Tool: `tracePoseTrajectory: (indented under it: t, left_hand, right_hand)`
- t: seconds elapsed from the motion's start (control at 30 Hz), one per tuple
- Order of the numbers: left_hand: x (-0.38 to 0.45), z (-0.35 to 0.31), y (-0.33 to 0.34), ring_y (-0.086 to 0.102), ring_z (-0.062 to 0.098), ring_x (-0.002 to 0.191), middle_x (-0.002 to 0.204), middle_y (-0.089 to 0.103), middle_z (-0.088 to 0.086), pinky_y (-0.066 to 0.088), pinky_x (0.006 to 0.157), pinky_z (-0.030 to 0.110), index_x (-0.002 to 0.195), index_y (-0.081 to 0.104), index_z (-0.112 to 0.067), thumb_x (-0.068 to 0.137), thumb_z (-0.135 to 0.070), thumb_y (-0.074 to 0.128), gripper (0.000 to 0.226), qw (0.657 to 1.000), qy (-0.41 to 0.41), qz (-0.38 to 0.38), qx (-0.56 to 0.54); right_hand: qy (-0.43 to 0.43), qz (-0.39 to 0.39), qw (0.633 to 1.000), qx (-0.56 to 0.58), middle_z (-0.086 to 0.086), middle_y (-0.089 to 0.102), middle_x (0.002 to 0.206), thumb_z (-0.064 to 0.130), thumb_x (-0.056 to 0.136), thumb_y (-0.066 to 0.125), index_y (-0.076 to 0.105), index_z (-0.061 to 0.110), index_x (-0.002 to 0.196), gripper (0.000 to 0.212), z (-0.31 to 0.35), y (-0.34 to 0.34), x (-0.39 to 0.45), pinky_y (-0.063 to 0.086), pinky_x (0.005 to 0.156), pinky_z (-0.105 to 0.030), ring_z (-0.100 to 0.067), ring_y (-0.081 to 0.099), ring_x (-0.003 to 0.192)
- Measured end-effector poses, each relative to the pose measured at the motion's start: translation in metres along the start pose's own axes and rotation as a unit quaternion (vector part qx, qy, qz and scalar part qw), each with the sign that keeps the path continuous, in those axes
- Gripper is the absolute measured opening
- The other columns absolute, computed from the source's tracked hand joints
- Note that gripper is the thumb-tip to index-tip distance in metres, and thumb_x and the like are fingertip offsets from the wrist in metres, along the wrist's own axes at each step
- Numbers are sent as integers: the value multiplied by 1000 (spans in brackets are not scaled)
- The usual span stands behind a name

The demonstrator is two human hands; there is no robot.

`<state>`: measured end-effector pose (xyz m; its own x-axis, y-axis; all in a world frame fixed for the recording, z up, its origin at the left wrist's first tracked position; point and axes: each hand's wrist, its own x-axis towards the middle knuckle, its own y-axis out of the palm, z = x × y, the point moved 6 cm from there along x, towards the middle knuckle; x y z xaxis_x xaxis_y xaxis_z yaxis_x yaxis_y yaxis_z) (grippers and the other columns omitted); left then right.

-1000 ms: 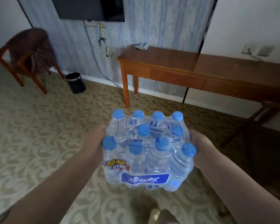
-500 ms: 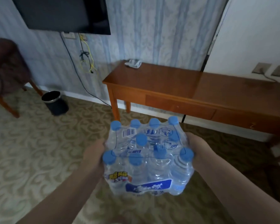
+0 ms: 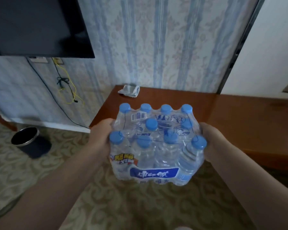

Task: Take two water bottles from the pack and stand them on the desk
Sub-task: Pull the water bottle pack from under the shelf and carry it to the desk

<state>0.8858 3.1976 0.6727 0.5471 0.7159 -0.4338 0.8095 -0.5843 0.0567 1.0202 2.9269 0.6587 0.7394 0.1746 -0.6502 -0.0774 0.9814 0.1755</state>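
A shrink-wrapped pack of water bottles (image 3: 156,146) with blue caps and a blue label fills the middle of the head view. My left hand (image 3: 101,138) grips its left side and my right hand (image 3: 214,143) grips its right side. The pack is held in the air, upright, in front of the left end of a brown wooden desk (image 3: 239,117). The plastic wrap looks whole, and all the bottles are inside it. My fingers are hidden behind the pack.
A folded white cloth (image 3: 129,90) lies at the desk's back left corner. A dark waste bin (image 3: 30,142) stands on the patterned carpet at left. A wall-mounted television (image 3: 38,25) and hanging cables (image 3: 66,87) are at upper left.
The desk has come much nearer and larger in view as I walked towards it. The pack stays held between both hands the same way.
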Motion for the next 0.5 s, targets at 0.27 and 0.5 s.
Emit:
tracePoseTrajectory:
  t: [0.27, 0.5]
  left_hand:
    - [149, -76, 96, 62, 31, 73, 91, 65, 20, 50, 66, 39, 90, 70, 0, 77, -12, 60, 20, 999, 1, -9, -36]
    - [250, -91, 138, 60, 28, 72, 87, 64, 18, 49, 67, 40, 91, 67, -1, 78, -10, 62, 17, 997, -29, -61, -48]
  right_hand:
    - [-1, 4, 1000, 27, -8, 60, 72, 22, 97, 44, 58, 11, 81, 25, 108, 66, 143, 50, 58, -34, -23, 58, 58]
    - [1, -38, 999, 3, -9, 69, 76, 26, 92, 52, 67, 11, 88, 21, 155, 101, 244, 57, 73, -42, -27, 67, 67]
